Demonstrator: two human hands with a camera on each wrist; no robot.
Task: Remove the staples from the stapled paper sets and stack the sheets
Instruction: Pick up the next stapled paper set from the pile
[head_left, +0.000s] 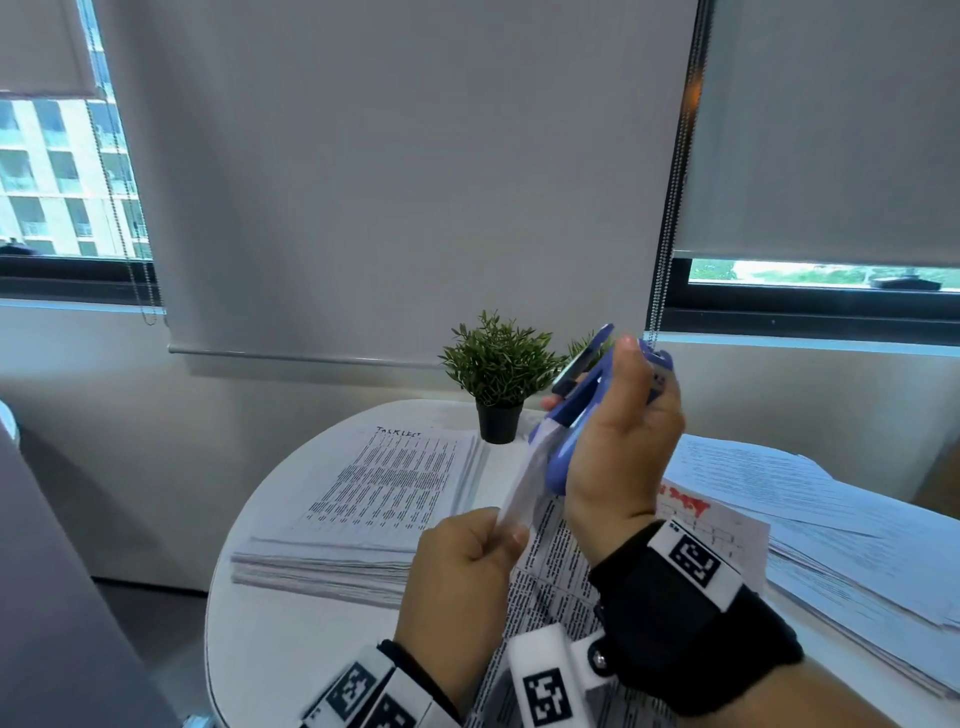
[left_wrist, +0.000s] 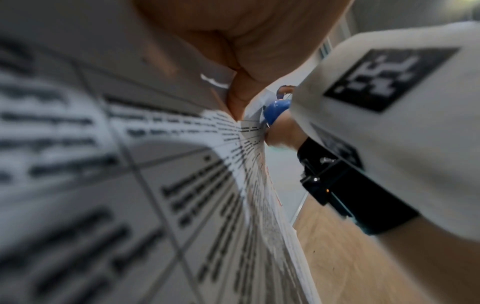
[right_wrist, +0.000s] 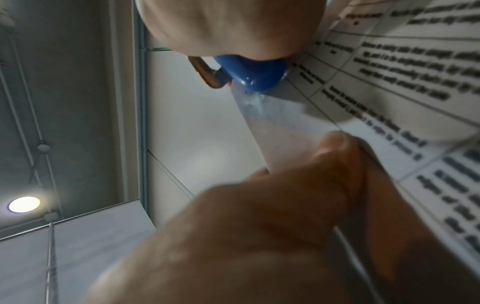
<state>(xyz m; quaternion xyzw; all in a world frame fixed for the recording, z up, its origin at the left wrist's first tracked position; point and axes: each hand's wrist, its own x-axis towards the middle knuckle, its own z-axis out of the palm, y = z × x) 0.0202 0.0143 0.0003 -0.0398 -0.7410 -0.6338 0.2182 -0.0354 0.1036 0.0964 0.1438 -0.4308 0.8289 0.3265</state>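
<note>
My right hand (head_left: 615, 415) grips a blue stapler-like tool (head_left: 574, 410) held upright above the table, its lower end on the lifted corner of a stapled paper set (head_left: 550, 566). My left hand (head_left: 506, 530) pinches that corner strip just below the tool. In the right wrist view the tool's blue tip (right_wrist: 254, 74) sits on the paper's corner (right_wrist: 280, 111), with the left hand's fingers (right_wrist: 335, 160) pinching below it. The left wrist view shows the printed sheets (left_wrist: 182, 185) close up and the blue tip (left_wrist: 276, 111) beyond my thumb. No staple is visible.
A neat stack of printed sheets (head_left: 384, 493) lies on the left of the round white table (head_left: 270, 623). A looser pile of papers (head_left: 831, 519) spreads on the right. A small potted plant (head_left: 496, 379) stands at the back, by the wall and window blinds.
</note>
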